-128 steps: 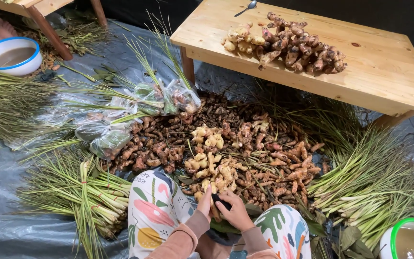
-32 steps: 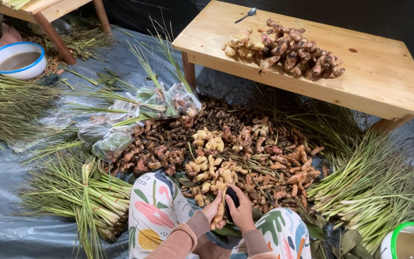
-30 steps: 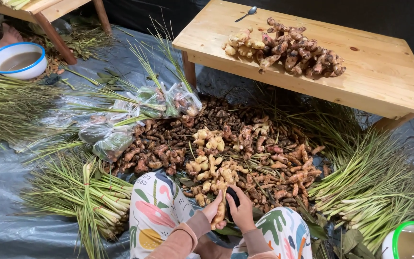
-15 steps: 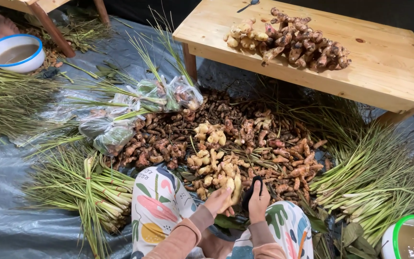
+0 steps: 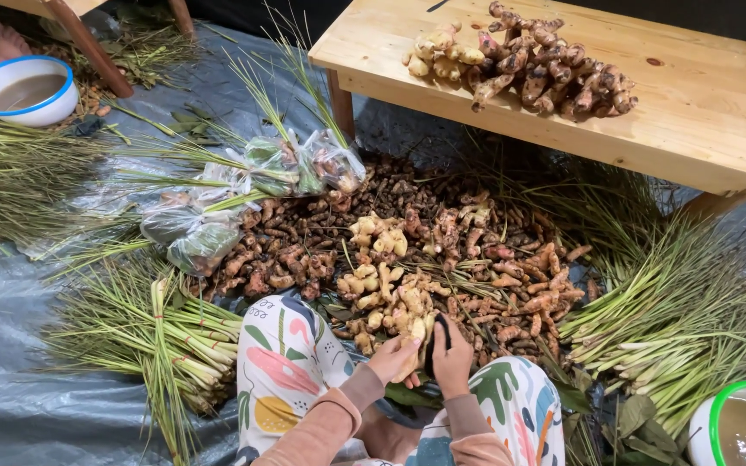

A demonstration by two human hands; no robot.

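Outfit was pretty loud, honestly. Both hands, the left hand (image 5: 393, 356) and the right hand (image 5: 453, 358), were bare, no gloves or rings that I could make out. Just back from the fingers, snug cuffs closed off long sleeves (image 5: 330, 423) in a dusty pink-brown knit, plain, no print. Further back from the fingertips, on either side of them, were loose trousers (image 5: 285, 371), white-based with big leaf and blob shapes in pink, green, teal and mustard yellow. Small dark markings sat on the fabric of one trouser leg, too small to read.
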